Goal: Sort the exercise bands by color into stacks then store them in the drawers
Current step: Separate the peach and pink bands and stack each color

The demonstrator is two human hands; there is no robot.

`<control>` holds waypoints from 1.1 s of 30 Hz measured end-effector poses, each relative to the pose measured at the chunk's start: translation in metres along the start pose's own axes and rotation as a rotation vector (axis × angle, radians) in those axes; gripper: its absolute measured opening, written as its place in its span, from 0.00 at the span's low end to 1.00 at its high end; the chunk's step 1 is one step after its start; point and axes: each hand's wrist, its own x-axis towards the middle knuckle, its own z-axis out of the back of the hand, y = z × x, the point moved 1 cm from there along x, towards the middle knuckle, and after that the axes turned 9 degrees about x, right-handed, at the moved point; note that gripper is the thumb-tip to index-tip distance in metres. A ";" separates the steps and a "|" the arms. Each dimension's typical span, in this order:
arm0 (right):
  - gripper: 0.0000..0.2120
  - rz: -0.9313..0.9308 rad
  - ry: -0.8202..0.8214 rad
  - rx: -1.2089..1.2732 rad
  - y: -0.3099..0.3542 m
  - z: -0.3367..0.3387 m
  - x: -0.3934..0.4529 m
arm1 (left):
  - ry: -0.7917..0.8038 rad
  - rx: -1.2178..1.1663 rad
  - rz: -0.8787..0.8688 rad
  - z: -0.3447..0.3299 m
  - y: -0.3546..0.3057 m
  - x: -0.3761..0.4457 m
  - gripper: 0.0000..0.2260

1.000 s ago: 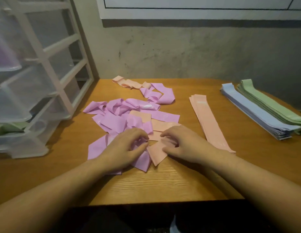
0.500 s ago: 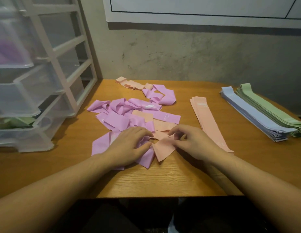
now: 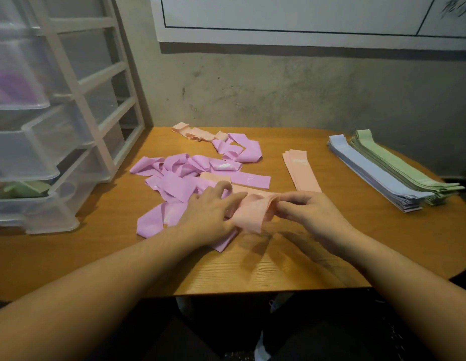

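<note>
A loose heap of purple bands (image 3: 179, 175) with a few peach ones mixed in covers the middle of the wooden table (image 3: 252, 269). My right hand (image 3: 305, 212) pinches one end of a peach band (image 3: 250, 214) and holds it just above the heap. My left hand (image 3: 208, 212) lies on the purple bands, fingers stretched out and touching the same peach band. A flat peach stack (image 3: 301, 170) lies to the right of the heap. Farther right sit a blue stack (image 3: 370, 173) and a green stack (image 3: 398, 162), side by side.
A clear plastic drawer unit (image 3: 52, 142) in a white frame stands at the table's left, several drawers pulled out; one holds green bands (image 3: 26, 190), an upper one something purple. Another peach band (image 3: 195, 132) lies at the back by the concrete wall.
My right hand has lifted the peach band's end off the heap and drawn it rightward, folding it over. My left hand has shifted right to press on it. The view has tilted up.
</note>
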 end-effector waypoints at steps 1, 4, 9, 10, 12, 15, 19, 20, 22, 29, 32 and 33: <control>0.07 -0.007 -0.036 0.050 0.000 0.000 -0.001 | 0.007 0.001 -0.006 -0.001 0.000 0.000 0.28; 0.07 -0.036 -0.148 0.106 -0.005 -0.002 -0.001 | 0.018 -0.052 0.025 -0.004 0.001 -0.001 0.24; 0.09 -0.150 -0.234 0.516 -0.007 -0.012 0.003 | -0.021 -0.100 0.040 -0.005 0.003 -0.006 0.27; 0.09 -0.142 -0.246 0.565 -0.005 -0.012 0.003 | -0.031 -0.100 0.042 -0.006 0.003 -0.007 0.28; 0.08 -0.114 -0.285 0.516 -0.002 -0.010 0.004 | -0.045 -0.084 0.046 -0.008 0.003 -0.008 0.25; 0.11 -0.066 -0.370 0.257 0.005 0.002 -0.003 | -0.044 -0.042 0.034 -0.006 0.002 -0.007 0.18; 0.02 -0.106 -0.265 0.136 0.015 0.013 -0.013 | -0.071 0.041 -0.018 -0.001 -0.003 -0.010 0.18; 0.02 -0.135 -0.246 0.133 0.016 0.013 -0.015 | -0.089 0.073 -0.043 0.003 -0.006 -0.012 0.20; 0.07 -0.165 -0.232 0.157 0.018 0.012 -0.021 | -0.101 0.159 -0.100 0.010 -0.012 -0.015 0.21; 0.10 -0.136 -0.225 0.188 0.023 0.003 -0.036 | -0.143 0.057 -0.025 0.035 -0.033 -0.026 0.16; 0.12 -0.147 -0.209 0.202 0.034 -0.001 -0.045 | -0.106 -0.153 0.011 0.053 -0.048 -0.034 0.15; 0.12 -0.143 -0.197 0.209 0.038 -0.003 -0.048 | -0.079 -0.277 0.023 0.060 -0.055 -0.039 0.15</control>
